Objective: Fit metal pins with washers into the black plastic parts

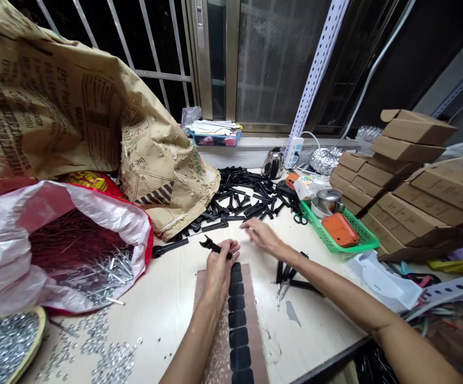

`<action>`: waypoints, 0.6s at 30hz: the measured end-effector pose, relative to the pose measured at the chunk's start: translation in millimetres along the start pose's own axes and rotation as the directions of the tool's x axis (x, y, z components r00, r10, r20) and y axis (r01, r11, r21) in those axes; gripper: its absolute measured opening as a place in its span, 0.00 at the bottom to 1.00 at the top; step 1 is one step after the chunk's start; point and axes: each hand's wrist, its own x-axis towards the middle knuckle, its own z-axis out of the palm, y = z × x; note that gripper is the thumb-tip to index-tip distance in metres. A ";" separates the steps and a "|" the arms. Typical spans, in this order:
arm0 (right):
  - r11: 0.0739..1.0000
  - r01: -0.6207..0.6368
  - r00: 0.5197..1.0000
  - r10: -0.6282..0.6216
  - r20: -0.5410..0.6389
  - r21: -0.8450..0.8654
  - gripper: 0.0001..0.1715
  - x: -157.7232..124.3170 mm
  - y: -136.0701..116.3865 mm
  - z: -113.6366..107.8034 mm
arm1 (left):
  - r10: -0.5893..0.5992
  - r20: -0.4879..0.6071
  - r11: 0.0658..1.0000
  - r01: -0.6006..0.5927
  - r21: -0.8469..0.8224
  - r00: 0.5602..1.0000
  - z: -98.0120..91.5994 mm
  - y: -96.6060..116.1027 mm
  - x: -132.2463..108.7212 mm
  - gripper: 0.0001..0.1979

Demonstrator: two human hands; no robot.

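Note:
My left hand (220, 266) is closed around a black fork-ended part (209, 244), whose two-pronged tip sticks out to the left. Just below that hand, a row of black square pads (238, 322) runs down a brown strip (257, 320) on the table. My right hand (264, 236) is over the table to the right, fingers stretched out leftward, with nothing visible in them. Ahead of it spreads a pile of black bar-shaped parts (251, 192). Under my right forearm lie several more black parts (285, 272) with a metal pin.
At left stand a white-and-red bag (11, 229) of metal pins and a bowl (41, 325) of washers; loose washers (113, 360) lie nearby. A large brown sack (151, 154) leans behind. Right are scissors (300, 218), a green basket (369, 241) and stacked cardboard boxes (415, 208).

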 end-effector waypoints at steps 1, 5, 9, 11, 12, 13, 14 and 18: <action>0.990 -0.081 0.997 0.079 -0.020 -0.117 0.18 5.4 14.6 -6.7 | 0.041 -0.054 0.999 -0.040 0.018 0.998 2.1 -4.8 3.0 0.20; 0.939 -0.160 0.986 0.169 0.003 -0.304 0.15 17.3 55.0 -20.6 | 0.080 -0.103 0.984 -0.061 0.168 0.991 6.5 -24.1 3.0 0.30; 0.964 -0.097 0.994 0.105 0.019 -0.248 0.08 9.9 44.4 -7.9 | 0.127 -0.019 0.975 -0.121 0.185 0.992 9.2 -30.9 3.7 0.32; 0.992 -0.079 0.996 0.082 0.021 -0.100 0.10 6.0 30.4 1.3 | 0.114 0.030 0.976 -0.117 0.181 0.993 9.9 -30.0 7.9 0.28; 0.998 -0.062 0.997 0.061 0.044 0.016 0.11 5.8 24.7 4.7 | 0.073 0.067 0.981 -0.083 0.176 0.995 9.9 -29.4 10.5 0.26; 0.990 -0.044 0.997 0.034 0.073 0.134 0.12 7.3 21.0 6.8 | 0.020 0.108 0.986 -0.038 0.165 0.994 9.5 -28.9 13.1 0.25; 0.976 -0.027 0.995 0.007 0.097 0.216 0.13 10.6 19.7 7.5 | -0.023 0.137 0.990 0.003 0.144 0.990 8.9 -28.5 15.7 0.25; 0.997 -0.037 0.998 0.041 0.058 -0.072 0.15 33.9 36.5 1.8 | -0.024 0.054 0.997 0.020 0.073 0.998 5.1 -28.2 22.3 0.28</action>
